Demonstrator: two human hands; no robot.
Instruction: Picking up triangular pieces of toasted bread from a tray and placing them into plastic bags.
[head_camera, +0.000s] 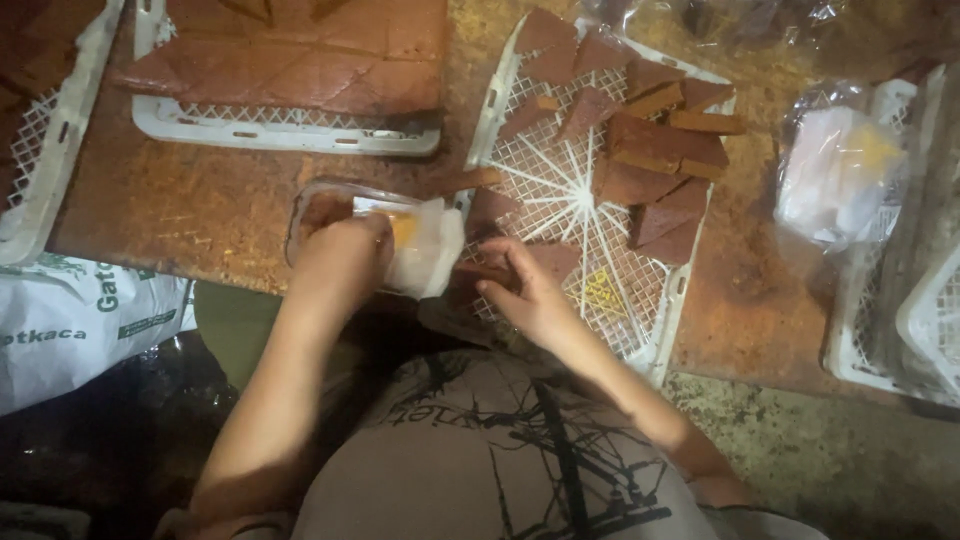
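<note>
Brown triangular pieces lie on the white mesh tray at the bench's near edge, under the right hand with half-open fingers. Left hand grips the clear plastic box just beside. Farther, a stacked pile could slide if the tray is pushed.

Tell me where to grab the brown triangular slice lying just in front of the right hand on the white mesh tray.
Pinch the triangular slice across its two long edges, coming from above on the near side. It lies flat on the mesh tray, so probably a fingertip must slip under one thin edge first. The right hand is closest.
</note>
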